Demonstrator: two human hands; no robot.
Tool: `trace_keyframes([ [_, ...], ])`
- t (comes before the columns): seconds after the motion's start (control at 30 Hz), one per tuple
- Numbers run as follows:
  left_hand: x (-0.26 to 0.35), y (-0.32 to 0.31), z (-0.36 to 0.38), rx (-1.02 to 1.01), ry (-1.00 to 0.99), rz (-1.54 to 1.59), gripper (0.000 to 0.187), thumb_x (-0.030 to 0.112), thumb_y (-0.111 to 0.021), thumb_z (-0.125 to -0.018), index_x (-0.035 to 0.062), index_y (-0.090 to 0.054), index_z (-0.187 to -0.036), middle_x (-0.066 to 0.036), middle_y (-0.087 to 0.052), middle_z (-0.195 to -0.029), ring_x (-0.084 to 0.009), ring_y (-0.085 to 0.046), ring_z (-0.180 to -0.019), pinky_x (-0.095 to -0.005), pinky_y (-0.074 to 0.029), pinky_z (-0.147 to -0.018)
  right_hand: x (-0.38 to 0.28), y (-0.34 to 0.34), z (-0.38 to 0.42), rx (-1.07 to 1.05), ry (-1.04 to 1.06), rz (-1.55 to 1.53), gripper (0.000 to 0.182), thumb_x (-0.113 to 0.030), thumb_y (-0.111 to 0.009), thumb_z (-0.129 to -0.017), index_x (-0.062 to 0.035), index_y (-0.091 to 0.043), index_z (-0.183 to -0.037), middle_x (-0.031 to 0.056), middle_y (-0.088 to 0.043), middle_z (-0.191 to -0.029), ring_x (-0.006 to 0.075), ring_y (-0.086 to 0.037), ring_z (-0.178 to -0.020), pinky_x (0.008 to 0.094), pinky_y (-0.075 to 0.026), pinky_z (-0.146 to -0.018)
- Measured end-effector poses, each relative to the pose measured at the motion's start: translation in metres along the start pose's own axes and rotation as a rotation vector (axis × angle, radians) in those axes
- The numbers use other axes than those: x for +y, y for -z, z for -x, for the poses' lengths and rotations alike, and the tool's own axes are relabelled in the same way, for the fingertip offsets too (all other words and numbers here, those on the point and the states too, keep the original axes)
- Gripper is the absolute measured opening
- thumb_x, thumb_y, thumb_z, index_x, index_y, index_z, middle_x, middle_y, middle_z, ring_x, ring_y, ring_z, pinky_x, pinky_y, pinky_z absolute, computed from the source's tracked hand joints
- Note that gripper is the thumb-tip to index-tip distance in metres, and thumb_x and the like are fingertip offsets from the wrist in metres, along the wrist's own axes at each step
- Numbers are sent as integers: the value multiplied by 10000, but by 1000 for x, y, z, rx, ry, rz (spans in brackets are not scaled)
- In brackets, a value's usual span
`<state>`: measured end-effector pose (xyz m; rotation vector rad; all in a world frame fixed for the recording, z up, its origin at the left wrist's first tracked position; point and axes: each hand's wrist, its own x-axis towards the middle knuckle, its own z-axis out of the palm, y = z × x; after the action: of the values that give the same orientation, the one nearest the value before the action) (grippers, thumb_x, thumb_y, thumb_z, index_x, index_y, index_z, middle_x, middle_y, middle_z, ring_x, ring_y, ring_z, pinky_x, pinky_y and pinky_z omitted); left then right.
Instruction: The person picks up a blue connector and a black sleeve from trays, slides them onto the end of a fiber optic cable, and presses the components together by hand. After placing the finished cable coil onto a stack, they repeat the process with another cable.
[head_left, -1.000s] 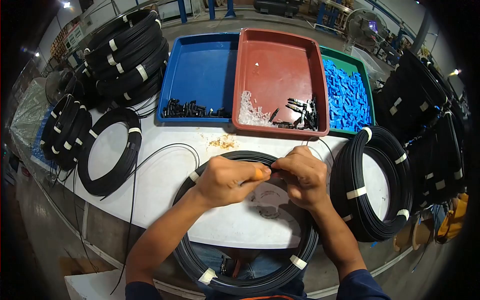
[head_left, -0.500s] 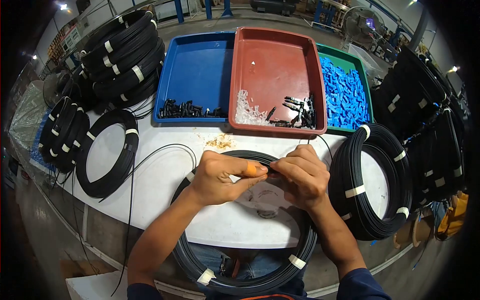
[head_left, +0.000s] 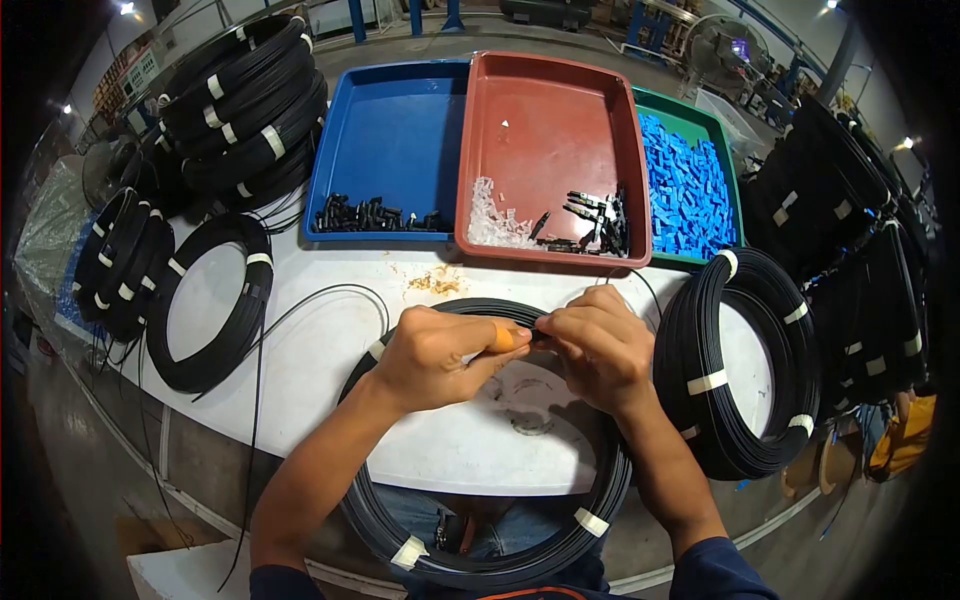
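Note:
Both my hands meet above the far side of a large black cable coil (head_left: 487, 573), which hangs partly over the table's front edge and has white tape bands. My left hand (head_left: 437, 358) is closed in a pinch, with orange tape round one finger. Fingertip to fingertip with it, my right hand (head_left: 603, 345) pinches too. Something small and dark shows between the fingertips, too hidden to name. A thin black cable loops out on the table left of my left hand.
Behind the coil are a blue tray (head_left: 395, 150) with black parts, a red tray (head_left: 560, 120) with clear and black pieces, and a green tray (head_left: 738, 190) of blue connectors. Cable coils (head_left: 212, 305) stand at left, another coil (head_left: 705, 370) at right. Crumbs (head_left: 436, 281) lie mid-table.
The view has shifted very slightly. My hands keep nearly the same pose, with my fingertips moved only a little.

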<state>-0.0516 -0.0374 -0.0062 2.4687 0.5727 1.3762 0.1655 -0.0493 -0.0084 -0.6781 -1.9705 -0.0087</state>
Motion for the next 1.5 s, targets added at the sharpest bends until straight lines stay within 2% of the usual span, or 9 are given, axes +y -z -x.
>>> trace_keyframes([
  [0.2,1,-2,0,-23,-13,47,98,28,-782,-773,16,-722,-850,-110,-766,-922,-183,-725,-646,-276,-576,-552,-7,8,2,-141,-40,120,258,6,-749,-653,2,-697,-906,103,-671,-783,260,-615,-698,364,-460,-655],
  [0.27,4,1,0,-203,-288,-322,81,44,-748,-805,21,-705,-870,-86,-751,-942,-139,-668,-562,-272,-540,-492,0,7,5,-288,-287,-142,211,24,-751,-712,1,-716,-918,123,-683,-785,272,-625,-699,376,-470,-662],
  [0.4,-1,3,5,-170,-208,-226,109,27,-747,-787,33,-706,-888,-72,-752,-954,-142,-672,-569,-284,-544,-488,-4,4,5,-266,-659,-473,144,-13,-787,-771,-19,-733,-905,113,-667,-731,256,-620,-663,349,-477,-651],
  [0.67,5,2,-1,35,274,213,85,51,-825,-783,-2,-759,-788,-109,-763,-783,-179,-751,-681,-264,-588,-622,4,-6,2,94,94,-1,242,-2,-797,-645,-8,-709,-871,89,-685,-767,222,-613,-659,349,-452,-634],
  [0.8,1,-3,-2,53,233,259,118,-22,-831,-737,-25,-761,-832,-142,-770,-825,-182,-740,-644,-230,-577,-589,-8,3,0,8,-11,58,223,8,-781,-652,-8,-707,-862,82,-673,-750,233,-616,-663,360,-451,-645],
  [1.03,-2,2,3,-188,-354,-373,109,12,-748,-784,39,-715,-884,-69,-755,-905,-149,-695,-617,-273,-555,-505,-3,2,9,-262,-379,-225,224,25,-769,-717,-20,-732,-933,107,-660,-719,263,-593,-637,369,-474,-647],
  [1.1,-9,5,7,-97,-185,-207,156,17,-763,-772,39,-728,-923,-68,-765,-951,-151,-716,-652,-277,-575,-534,-10,2,3,-225,-566,-291,228,6,-795,-712,-27,-736,-930,102,-671,-732,257,-612,-637,352,-483,-643],
  [1.33,8,-2,0,86,244,196,135,-5,-818,-735,10,-758,-855,-123,-770,-845,-211,-758,-700,-261,-604,-631,1,-5,0,58,46,-30,234,19,-802,-663,-19,-700,-870,74,-670,-739,221,-633,-658,343,-481,-626],
  [1.5,5,-6,0,6,123,102,115,4,-789,-778,-13,-728,-873,-145,-761,-869,-204,-742,-676,-264,-595,-589,-8,3,0,16,-52,-30,254,46,-789,-645,-12,-698,-876,76,-669,-736,227,-631,-640,338,-484,-624],
])
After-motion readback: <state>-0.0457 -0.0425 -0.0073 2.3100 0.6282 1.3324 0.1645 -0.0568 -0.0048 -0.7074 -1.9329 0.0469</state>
